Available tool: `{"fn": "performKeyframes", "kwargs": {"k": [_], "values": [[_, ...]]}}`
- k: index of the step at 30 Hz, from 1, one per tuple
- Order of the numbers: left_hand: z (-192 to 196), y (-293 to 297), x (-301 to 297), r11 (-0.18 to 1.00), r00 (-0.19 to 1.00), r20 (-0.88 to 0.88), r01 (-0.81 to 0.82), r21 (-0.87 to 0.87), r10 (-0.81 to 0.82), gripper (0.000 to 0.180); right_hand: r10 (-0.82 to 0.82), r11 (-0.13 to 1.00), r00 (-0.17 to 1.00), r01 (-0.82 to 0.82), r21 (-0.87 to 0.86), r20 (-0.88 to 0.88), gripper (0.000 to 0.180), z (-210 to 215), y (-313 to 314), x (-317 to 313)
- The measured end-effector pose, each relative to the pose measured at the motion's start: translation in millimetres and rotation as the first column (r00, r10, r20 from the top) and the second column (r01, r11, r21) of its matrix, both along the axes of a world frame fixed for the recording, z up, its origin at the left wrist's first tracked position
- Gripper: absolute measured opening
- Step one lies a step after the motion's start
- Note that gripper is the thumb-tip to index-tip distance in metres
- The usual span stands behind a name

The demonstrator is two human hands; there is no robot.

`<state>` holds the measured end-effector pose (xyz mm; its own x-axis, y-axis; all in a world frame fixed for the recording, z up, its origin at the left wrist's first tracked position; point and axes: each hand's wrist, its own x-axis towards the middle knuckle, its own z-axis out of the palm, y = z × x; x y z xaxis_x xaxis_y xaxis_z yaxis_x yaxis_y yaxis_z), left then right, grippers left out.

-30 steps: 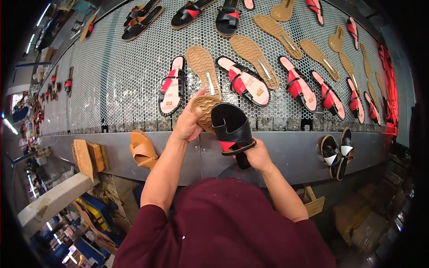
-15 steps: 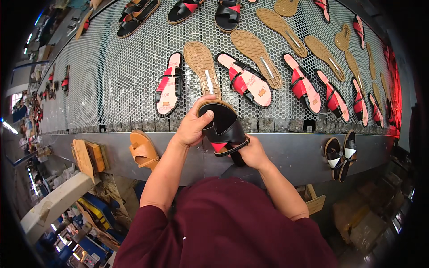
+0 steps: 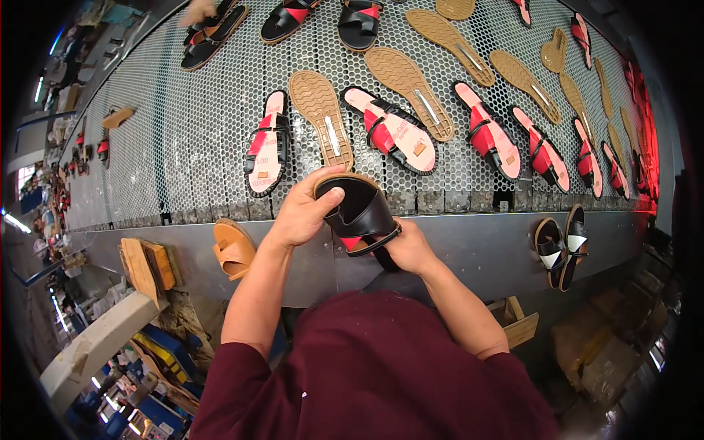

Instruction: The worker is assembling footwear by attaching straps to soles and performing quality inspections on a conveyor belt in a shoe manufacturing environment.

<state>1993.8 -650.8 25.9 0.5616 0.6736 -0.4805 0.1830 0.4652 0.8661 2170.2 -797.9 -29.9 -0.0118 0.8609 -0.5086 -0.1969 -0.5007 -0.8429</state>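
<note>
A black sandal with a red patch and a tan edge is held between my hands, over the front edge of the mesh conveyor. My left hand grips its far end, with the thumb lying on the black insole. Round the strap's near right side closes my right hand, its fingertips hidden behind the sandal. Just beyond them lie a tan sole with a silver strip and two pink-topped uppers with red and black straps, one upper left of the sole and another upper right of it.
The mesh conveyor carries several more soles and uppers towards a red glow at the right. Finished black sandals lie at the back, near another person's blurred hand. A tan sandal and black-and-white sandals rest along the metal ledge.
The rows on the conveyor appear slightly further left. My hands keep the same grip on the sandal. At the back left, another person's hand has come over the black sandals.
</note>
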Motion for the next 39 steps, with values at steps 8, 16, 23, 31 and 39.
{"fn": "performKeyframes", "kwargs": {"k": [8,16,23,31,39], "values": [[38,33,24,0.802,0.775,-0.49,0.554,0.224,-0.398,0.037,0.089,0.995,0.996,-0.09,-0.041,-0.017,0.015,6,0,4],[21,-10,12,0.925,0.836,-0.528,0.306,0.226,-0.148,0.018,0.279,0.95,0.923,-0.306,0.065,0.265,0.035,-4,-8,27],[-76,-42,-37,0.978,0.925,-0.369,-0.008,0.208,0.086,0.031,0.178,0.971,0.983,-0.17,-0.168,0.034,0.033,-12,-51,104],[-15,-72,28,0.483,0.803,-0.593,0.539,0.69,-0.049,0.057,0.08,0.98,0.997,-0.078,-0.186,0.007,0.028,-25,-64,106],[-36,-96,130,0.2,0.507,-0.713,0.858,0.474,-0.484,0.074,0.104,0.986,0.99,-0.089,-0.139,0.098,0.029,-32,-69,110]]}}
